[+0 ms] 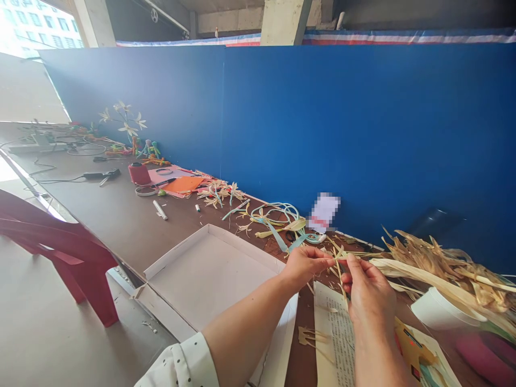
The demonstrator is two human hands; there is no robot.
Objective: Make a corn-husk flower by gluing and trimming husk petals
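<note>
Both my hands meet over the brown table [121,215], near its right part. My left hand [304,264] pinches thin dried straw strips [337,257] at their upper end. My right hand [368,293] is closed on the same strips just to the right and below, with a strip running down under its fingers. The strips hang above a printed paper sheet [336,336]. A pile of dried husks [443,269] lies just right of my hands.
An open white cardboard box lid [209,269] lies left of my hands. A white cup [439,312], teal ribbon loops [278,215], straw flowers [220,193], orange paper [183,184] and a red chair [64,247] are about. A blue partition [322,134] backs the table.
</note>
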